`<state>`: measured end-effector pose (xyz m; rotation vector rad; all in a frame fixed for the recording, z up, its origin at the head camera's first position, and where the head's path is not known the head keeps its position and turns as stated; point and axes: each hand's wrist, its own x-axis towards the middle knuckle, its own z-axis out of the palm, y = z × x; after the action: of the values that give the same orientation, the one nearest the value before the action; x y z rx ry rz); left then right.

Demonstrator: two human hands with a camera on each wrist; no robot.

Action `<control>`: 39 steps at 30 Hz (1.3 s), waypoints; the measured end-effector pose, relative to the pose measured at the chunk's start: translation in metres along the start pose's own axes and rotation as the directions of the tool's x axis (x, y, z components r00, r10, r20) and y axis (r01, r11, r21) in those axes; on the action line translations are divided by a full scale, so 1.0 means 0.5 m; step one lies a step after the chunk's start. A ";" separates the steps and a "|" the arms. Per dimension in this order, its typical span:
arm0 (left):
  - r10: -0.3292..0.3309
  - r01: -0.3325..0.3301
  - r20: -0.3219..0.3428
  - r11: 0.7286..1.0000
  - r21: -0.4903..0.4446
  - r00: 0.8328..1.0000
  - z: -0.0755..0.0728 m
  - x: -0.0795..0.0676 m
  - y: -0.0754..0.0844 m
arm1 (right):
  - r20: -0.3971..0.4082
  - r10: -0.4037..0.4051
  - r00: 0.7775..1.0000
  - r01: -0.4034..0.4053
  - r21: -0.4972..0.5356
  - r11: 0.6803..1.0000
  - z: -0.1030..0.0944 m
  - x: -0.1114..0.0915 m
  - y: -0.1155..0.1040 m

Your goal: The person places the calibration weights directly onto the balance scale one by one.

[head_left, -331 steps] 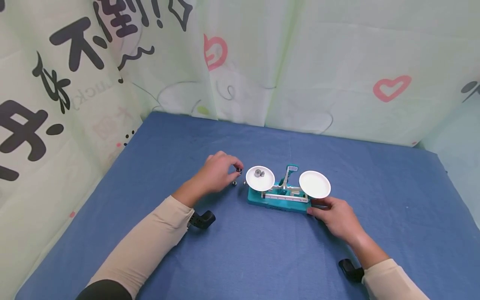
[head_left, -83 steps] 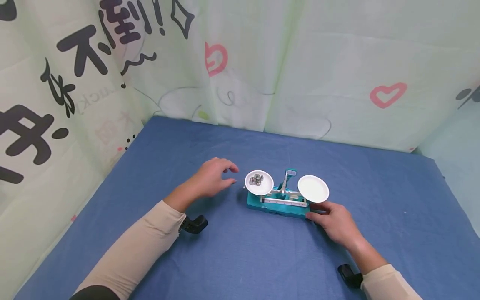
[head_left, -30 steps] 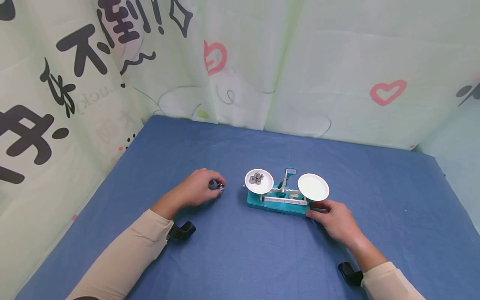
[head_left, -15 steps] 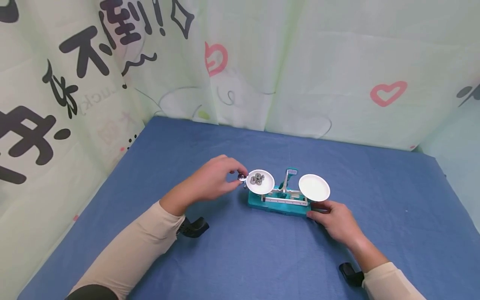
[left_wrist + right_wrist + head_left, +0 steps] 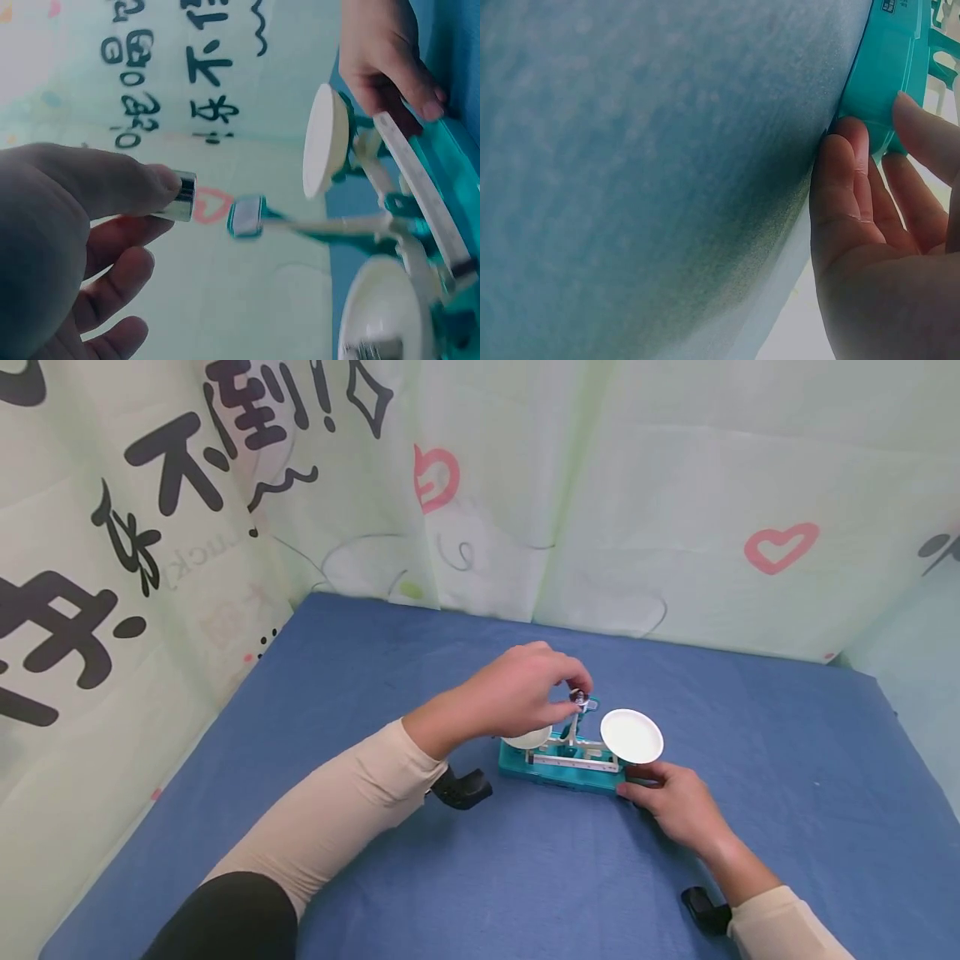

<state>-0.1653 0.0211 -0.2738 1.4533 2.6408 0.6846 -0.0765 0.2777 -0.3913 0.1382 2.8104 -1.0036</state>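
Between thumb and fingertip, my left hand [image 5: 517,693] pinches a small shiny metal weight [image 5: 184,201]. It is above the middle of a teal balance scale [image 5: 558,772], near the top of its upright pointer. My right hand [image 5: 678,802] grips the right end of the scale's base, thumb on the edge and fingers at the corner. The left white pan [image 5: 531,739] is mostly hidden behind my left hand. Blurred metal weights [image 5: 375,349] show in that pan in the left wrist view. Nothing lies in the right white pan [image 5: 632,737].
A blue cloth [image 5: 480,877] covers the table. Pale printed curtains [image 5: 660,485] hang behind and at the left. A black wrist device [image 5: 461,789] sits at my left wrist, another [image 5: 705,910] at my right.
Over the last second my left hand has picked a metal weight off the cloth and carried it rightward, past the left pan to the scale's middle. My right hand has stayed on the base.
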 end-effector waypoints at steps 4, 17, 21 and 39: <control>0.022 -0.025 0.035 0.997 0.076 0.999 0.009 0.039 0.025 | 0.001 -0.008 1.000 0.008 -0.002 1.000 -0.001 -0.001 0.000; -0.025 0.001 0.116 0.980 0.199 0.993 0.059 0.116 0.062 | -0.008 -0.037 0.999 0.037 0.024 0.999 -0.003 -0.003 -0.002; -0.046 0.011 0.155 0.977 0.215 0.987 0.069 0.129 0.070 | -0.012 -0.046 0.999 0.046 0.031 0.998 -0.004 -0.003 0.000; -0.092 0.017 0.214 0.944 0.329 0.973 0.105 0.145 0.073 | -0.017 -0.017 1.000 0.017 0.038 0.999 0.003 -0.009 0.007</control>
<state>-0.1638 0.1157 -0.2945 1.4184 2.6883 0.0670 -0.0712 0.2792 -0.3940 0.1280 2.8133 -1.0647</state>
